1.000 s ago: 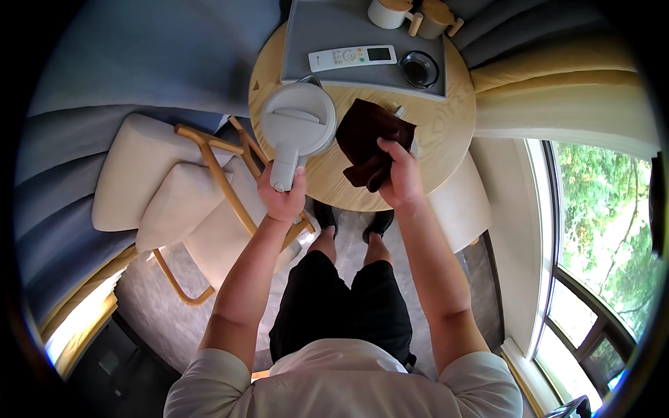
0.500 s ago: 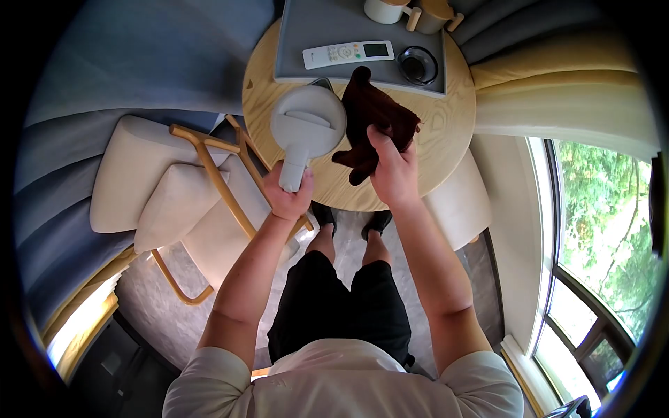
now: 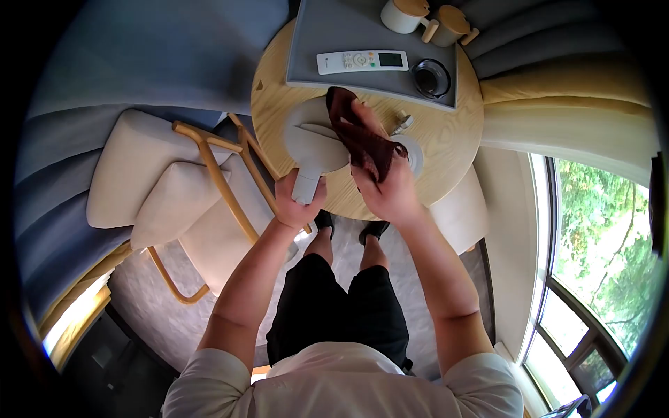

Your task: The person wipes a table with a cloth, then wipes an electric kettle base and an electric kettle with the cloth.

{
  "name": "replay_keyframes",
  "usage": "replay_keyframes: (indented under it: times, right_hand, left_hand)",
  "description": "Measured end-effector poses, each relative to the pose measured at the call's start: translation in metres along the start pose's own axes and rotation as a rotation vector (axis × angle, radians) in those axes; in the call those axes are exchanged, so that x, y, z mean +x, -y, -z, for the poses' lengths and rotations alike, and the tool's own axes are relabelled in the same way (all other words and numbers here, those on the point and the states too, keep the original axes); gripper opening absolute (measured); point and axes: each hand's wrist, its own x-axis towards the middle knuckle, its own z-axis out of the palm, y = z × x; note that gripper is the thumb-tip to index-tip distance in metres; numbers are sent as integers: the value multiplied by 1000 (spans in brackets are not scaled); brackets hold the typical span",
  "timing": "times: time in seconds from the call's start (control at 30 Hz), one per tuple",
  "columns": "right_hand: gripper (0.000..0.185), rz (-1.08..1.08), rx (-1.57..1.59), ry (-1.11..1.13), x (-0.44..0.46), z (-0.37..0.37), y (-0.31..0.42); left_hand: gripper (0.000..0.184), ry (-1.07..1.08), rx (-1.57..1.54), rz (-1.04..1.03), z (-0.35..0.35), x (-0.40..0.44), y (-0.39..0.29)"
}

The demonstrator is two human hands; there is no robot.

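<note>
With 12 o'clock at the far side of the round bench (image 3: 446,129), the kettle (image 3: 313,148) sits over its 8 o'clock part, its handle (image 3: 306,188) pointing toward 6 and into the person's left grip (image 3: 288,200), which is wrapped round it. The right grip (image 3: 391,189) is closed on a bunched dark red cloth (image 3: 359,139), which overlaps the kettle's 3 o'clock side; the two look to be touching, though from above I cannot be sure, nor whether the kettle stands on the wood or is lifted. My reading is that the step in hand is working the cloth against the kettle while the left grip steadies it. From here the next move calls for a firm hold on the handle and enough slack in the cloth to follow the curve of the side. Toward 4 o'clock a pale round base (image 3: 416,155) is partly hidden by the right grip, with a plug (image 3: 402,123) just beside it. At 12 o'clock lies the grey tray (image 3: 334,24), bearing a remote (image 3: 362,61), a dark glass dish (image 3: 431,78) and two lidded mugs (image 3: 404,17)
</note>
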Motion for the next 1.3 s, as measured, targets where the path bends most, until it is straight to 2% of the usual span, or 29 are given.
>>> replay_keyframes:
  times: [0.07,0.13,0.33,0.93,1.17,1.3]
  right_hand:
    - [58,16,-57,38,2,2,3]
    - [58,9,-90,55,3,4,5]
    - [46,183,-441,165,20,23,7]
    - [24,162,-344,296,70,14,16]
    - [21,174,-325,318,79,1,17]
    - [21,173,-340,318,81,-1,20]
  left_hand:
    - [17,-51,-4,-64,-4,5,-6]
    - [17,-53,26,-27,-5,0,-6]
    - [17,-61,31,1,-5,-1,-4]
    - [18,-1,68,-89,-2,4,-6]
    - [19,5,89,-141,0,5,-7]
    - [19,7,6,-98,-2,3,-4]
